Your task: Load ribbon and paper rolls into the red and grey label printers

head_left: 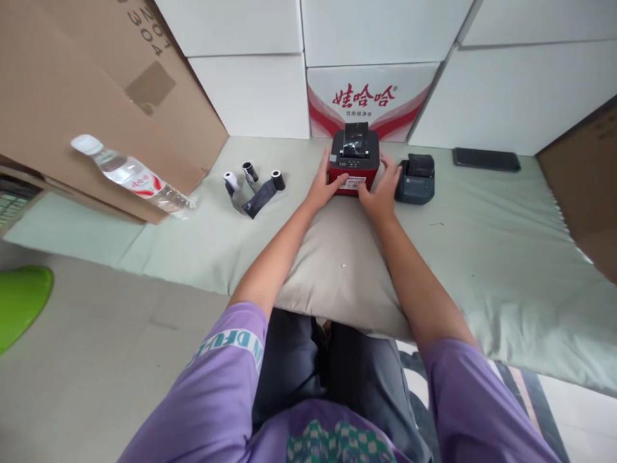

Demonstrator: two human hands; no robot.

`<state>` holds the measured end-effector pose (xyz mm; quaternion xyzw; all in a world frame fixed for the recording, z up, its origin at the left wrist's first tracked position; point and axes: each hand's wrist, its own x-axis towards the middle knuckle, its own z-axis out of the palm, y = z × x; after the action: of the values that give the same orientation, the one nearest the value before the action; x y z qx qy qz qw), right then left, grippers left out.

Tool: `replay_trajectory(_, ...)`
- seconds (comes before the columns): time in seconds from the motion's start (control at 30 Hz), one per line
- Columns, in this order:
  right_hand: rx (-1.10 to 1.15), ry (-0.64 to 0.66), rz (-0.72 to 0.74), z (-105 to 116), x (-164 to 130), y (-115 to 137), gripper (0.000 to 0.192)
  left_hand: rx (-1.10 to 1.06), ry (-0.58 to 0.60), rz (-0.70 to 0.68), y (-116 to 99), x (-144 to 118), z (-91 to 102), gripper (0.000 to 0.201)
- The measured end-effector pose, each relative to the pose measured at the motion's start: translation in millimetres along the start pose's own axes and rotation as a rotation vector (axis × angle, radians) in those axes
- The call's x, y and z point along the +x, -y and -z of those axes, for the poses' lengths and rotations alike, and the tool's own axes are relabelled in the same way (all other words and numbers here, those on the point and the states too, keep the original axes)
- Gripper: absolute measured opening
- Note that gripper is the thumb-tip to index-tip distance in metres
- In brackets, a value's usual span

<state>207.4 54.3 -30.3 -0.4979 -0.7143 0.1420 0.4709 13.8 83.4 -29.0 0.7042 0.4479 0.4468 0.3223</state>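
Observation:
A red and black label printer (355,164) stands upright on the cloth-covered surface, with a dark glossy strip (355,139) sticking up from its top. My left hand (325,182) clasps its left side, the thumb lying across the front. On the opposite side my right hand (382,188) grips it, thumb on the front near a white label. Just right of that hand sits a smaller dark printer (415,183) with a dark strip on top. The sides of the red printer under my fingers are partly hidden.
Several small rolls with dark ribbon (263,196) lie to the left. Farther left is a clear water bottle (139,180) beside a big cardboard box (96,77). A black phone (486,159) lies at the back right. White boxes (250,96) line the back.

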Motion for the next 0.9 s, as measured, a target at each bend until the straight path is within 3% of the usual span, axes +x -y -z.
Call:
replay_trajectory(0.1,-0.332,-0.323,-0.173,21,-19,17,0.074,0.285,-0.019,0.094,-15,-38,-2.0,0.093)
replay_trajectory(0.2,-0.547,-0.388,-0.415,39,-30,16,0.078,0.527,0.166,0.115,-32,-84,-1.5,0.087)
replay_trajectory(0.33,-0.581,-0.381,-0.680,46,-32,-6,0.078,0.703,0.502,-0.014,-58,-138,1.3,0.072)
replay_trajectory(0.43,-0.535,-0.378,-0.700,44,-29,-15,0.080,0.757,0.640,-0.101,-73,-164,2.6,0.073)
replay_trajectory(0.57,-0.517,-0.364,-0.707,45,-28,-9,0.088,0.793,0.732,-0.228,-85,-180,-3.6,0.075)
replay_trajectory(0.77,-0.517,-0.376,-0.713,46,-28,-8,0.090,0.738,0.854,-0.503,-109,-203,-45.6,0.081)
replay_trajectory(0.9,-0.511,-0.404,-0.699,45,-28,-12,0.084,0.716,0.930,-0.624,-133,-236,-70.7,0.102)
